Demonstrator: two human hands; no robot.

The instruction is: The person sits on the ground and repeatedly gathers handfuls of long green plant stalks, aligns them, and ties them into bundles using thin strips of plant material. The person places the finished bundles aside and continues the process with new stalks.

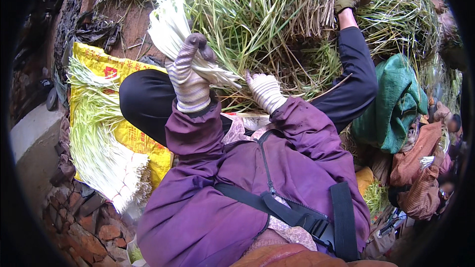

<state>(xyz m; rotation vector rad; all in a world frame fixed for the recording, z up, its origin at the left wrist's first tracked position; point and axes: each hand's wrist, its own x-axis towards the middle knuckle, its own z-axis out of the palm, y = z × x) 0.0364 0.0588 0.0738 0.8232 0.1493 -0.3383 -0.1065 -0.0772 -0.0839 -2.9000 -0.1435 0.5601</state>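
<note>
My left hand (191, 72), in a striped knit glove with dark fingers, grips a bunch of white blanched chive stalks (169, 29). The leafy ends fan up and left, while the cut ends point right towards my other hand. My right hand (265, 91), gloved likewise, has its fingers curled at the edge of a heap of long green chive-like leaves (256, 18). Whether a leaf is pinched in it is hidden. To my left, tied bundles of pale chives (107, 152) lie on a yellow printed sack (139, 133).
My bent legs frame the heap, with a shoe (352, 0) against it. A green woven sack (399, 104) stands at right. Behind it a person in a checked top (419, 170) holds white stalks (426, 161). Broken bricks (109, 232) lie lower left, below a low wall (35, 129).
</note>
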